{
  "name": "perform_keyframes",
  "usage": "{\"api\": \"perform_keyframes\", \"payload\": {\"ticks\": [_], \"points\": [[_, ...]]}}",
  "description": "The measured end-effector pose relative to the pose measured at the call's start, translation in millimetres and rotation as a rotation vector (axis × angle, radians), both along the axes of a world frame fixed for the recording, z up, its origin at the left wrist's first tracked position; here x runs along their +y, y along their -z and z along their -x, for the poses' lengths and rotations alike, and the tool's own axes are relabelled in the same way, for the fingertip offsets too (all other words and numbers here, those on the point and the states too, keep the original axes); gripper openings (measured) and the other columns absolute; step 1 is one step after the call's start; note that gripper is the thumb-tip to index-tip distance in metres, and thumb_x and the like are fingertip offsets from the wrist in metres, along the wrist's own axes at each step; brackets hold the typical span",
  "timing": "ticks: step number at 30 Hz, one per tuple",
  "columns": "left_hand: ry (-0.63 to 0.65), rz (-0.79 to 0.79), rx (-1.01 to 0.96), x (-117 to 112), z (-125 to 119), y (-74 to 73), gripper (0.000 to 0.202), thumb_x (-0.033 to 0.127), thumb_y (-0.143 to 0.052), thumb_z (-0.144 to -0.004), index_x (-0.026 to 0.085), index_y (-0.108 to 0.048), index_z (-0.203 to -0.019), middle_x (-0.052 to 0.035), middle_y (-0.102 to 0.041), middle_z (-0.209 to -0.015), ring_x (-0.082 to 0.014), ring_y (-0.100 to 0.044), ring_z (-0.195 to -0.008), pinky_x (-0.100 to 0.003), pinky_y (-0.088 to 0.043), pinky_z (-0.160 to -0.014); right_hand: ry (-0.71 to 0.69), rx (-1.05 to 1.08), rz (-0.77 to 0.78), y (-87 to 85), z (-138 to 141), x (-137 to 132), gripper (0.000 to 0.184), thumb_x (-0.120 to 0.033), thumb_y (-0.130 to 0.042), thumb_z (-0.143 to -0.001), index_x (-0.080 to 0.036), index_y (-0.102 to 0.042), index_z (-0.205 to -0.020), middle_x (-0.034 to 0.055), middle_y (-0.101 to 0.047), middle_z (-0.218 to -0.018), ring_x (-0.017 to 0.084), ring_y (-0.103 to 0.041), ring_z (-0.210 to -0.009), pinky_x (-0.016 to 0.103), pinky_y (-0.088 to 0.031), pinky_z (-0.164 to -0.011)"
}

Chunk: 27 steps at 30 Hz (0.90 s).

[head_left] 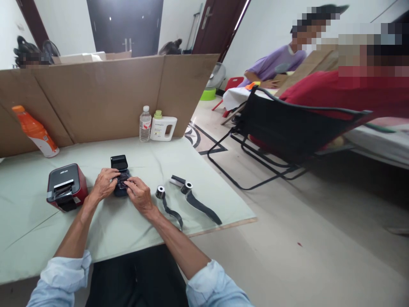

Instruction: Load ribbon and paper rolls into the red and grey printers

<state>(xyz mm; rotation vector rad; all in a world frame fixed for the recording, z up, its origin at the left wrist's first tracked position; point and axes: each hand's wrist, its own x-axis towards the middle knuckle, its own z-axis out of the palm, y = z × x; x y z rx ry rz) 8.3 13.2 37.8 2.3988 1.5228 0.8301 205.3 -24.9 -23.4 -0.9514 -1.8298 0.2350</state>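
1. Small black printer (120,182): lid raised, mid-table (32,226), well back from front edge.
2. Left hand (104,184): clamped on printer's left side.
3. Right hand (138,194): fingertips pinched on printer's open top.
4. Red printer (66,186): near, left.
5. Ribbon roll (160,192), second ribbon roll (188,186): right, tails reaching toward front edge.
6. Bare surface between forearms and front edge.

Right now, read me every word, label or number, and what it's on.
Nothing is legible.
Red and black box-shaped printer: white lid mark, blurred.
Clear plastic water bottle: red-white label, too small.
White plastic jug with green cap: print too small.
Orange plastic drink bottle: label blurred.
Small black flip-lid device: no visible text.
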Motion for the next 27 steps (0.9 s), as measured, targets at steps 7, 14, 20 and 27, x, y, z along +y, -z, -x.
{"api": "perform_keyframes", "payload": {"ticks": [7, 14, 20, 27], "points": [[-0.024, 0.044, 0.206, -3.0, -2.4, 2.3, 0.038, 0.021, -0.049, -0.094, 0.022, -0.081, -0.115, -0.0093, -0.074, -0.131, -0.0307, -0.057, -0.125, -0.053, -0.05, -0.111, 0.033, -0.042, -0.094, 4.1, 1.9, 1.6, 0.029, -0.013, -0.056, -0.097, -0.022, -0.079, -0.113, 0.0118, -0.071, -0.113, 0.023, -0.067, -0.106, 0.037, -0.059, -0.095], [0.018, 0.036, 0.105, 6.8, 5.2, 8.6, 0.033, 0.02, -0.053, -0.09, 0.024, -0.082, -0.103, -0.0079, -0.074, -0.125, -0.0287, -0.061, -0.123, -0.049, -0.049, -0.113, 0.037, -0.091, -0.073, 4.1, 1.0, -0.2, 0.03, -0.014, -0.058, -0.097, -0.023, -0.078, -0.117, 0.0114, -0.071, -0.115, 0.024, -0.066, -0.106, 0.039, -0.059, -0.095], [-0.289, -0.004, -0.288, 37.1, 16.4, 9.9, 0.049, 0.03, -0.062, -0.087, 0.016, -0.068, -0.133, -0.0157, -0.067, -0.131, -0.0272, -0.068, -0.11, -0.048, -0.057, -0.102, 0.032, -0.115, -0.066, 4.4, 2.3, -2.7, 0.026, -0.015, -0.06, -0.097, -0.023, -0.079, -0.113, 0.0119, -0.07, -0.115, 0.025, -0.064, -0.106, 0.04, -0.059, -0.093], [-0.219, 0.17, -0.604, 68.2, 6.0, 15.4, 0.063, 0.031, -0.068, -0.079, 0.013, -0.063, -0.138, -0.0153, -0.072, -0.127, -0.0232, -0.073, -0.094, -0.045, -0.062, -0.089, 0.05, -0.147, -0.081, 9.8, 2.2, -3.2, 0.027, -0.012, -0.063, -0.094, -0.024, -0.078, -0.113, 0.011, -0.07, -0.114, 0.026, -0.063, -0.103, 0.041, -0.059, -0.091]]}}
